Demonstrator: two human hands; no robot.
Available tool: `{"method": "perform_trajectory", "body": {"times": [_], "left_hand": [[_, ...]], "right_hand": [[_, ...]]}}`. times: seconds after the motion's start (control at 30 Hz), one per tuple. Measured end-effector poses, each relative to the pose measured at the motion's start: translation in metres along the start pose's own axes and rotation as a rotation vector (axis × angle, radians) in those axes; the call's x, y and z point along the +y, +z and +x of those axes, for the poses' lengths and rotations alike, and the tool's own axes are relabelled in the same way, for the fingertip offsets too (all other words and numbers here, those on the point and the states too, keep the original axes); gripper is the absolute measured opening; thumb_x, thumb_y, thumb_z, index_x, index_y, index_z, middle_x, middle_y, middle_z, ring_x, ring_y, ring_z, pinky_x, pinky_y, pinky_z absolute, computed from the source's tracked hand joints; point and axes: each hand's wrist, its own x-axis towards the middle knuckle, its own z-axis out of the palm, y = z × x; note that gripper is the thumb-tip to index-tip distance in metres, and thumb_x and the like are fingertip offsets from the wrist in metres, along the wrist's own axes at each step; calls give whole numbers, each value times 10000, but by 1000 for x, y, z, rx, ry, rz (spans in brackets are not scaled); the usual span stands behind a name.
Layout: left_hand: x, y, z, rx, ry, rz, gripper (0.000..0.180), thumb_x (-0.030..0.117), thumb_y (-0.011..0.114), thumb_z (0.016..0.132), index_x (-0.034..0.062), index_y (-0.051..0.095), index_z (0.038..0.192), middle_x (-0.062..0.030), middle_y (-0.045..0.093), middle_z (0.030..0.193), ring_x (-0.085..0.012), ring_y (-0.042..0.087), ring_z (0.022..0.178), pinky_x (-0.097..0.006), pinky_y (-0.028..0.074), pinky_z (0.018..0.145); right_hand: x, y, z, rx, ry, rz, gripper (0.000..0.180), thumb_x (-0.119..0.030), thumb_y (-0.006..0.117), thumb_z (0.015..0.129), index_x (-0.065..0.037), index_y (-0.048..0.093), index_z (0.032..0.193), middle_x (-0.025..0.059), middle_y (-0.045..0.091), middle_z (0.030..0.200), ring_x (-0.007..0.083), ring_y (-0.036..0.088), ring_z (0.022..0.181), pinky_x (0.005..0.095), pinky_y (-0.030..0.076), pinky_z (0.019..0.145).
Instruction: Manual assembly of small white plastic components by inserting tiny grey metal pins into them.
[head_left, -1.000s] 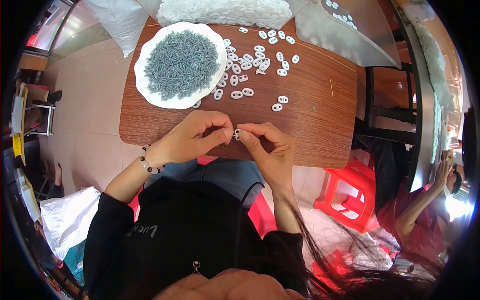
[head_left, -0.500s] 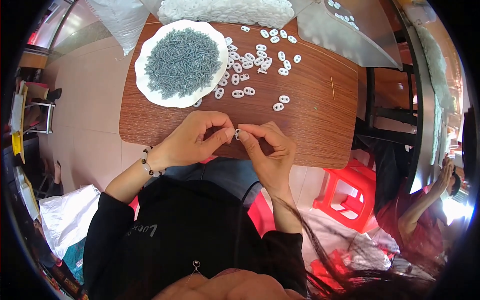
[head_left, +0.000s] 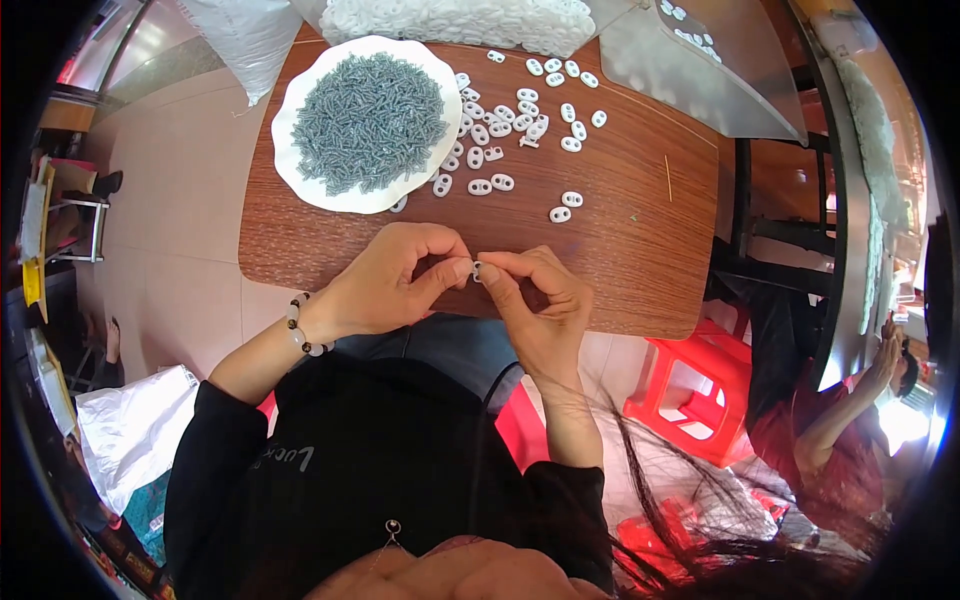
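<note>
Near the table's front edge, my right hand [head_left: 542, 298] pinches a small white two-hole plastic piece [head_left: 477, 271], like a cord lock, between thumb and forefinger. My left hand [head_left: 405, 278] is closed in a pinch, its thumb and forefinger tips against the left side of that piece. Whatever the left fingertips hold is too small and covered to make out. Beyond the left hand stands a white scalloped plate [head_left: 300, 183], heaped with small grey-blue cylindrical pieces [head_left: 368, 122] resembling springs. Several white oval two-hole pieces [head_left: 502, 182] lie loose on the table right of the plate.
The brown wooden table [head_left: 630, 270] has a large heap of white pieces [head_left: 460, 22] at its far edge. A grey metallic sheet-like surface [head_left: 700, 85] borders the far right. A red stool [head_left: 690, 395] stands at right, near another person [head_left: 825, 440]. A white sack [head_left: 245, 45] is at far left.
The view has shifted slightly. Both hands keep nearly the same pose at the white piece, and the loose pieces on the table lie as before.
</note>
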Motion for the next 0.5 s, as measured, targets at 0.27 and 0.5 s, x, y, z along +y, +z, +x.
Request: {"method": "perform_trajectory", "body": {"times": [0.27,0.5], "left_hand": [[-8,5,3,35,106,43,186,123,562,955,-35,592,861,-20,549,763,-60,459,709,-221,398,617],[-7,10,5,58,75,7,206,149,557,965,-31,597,873,-10,563,761,-47,460,708,-218,403,612]], "right_hand": [[5,1,-1,-9,45,22,109,-11,705,823,-5,723,930,16,623,759,71,551,699,207,422,633],[8,-1,-1,22,97,26,99,-39,699,842,-9,723,933,-3,619,761,61,553,715,196,426,661]]}}
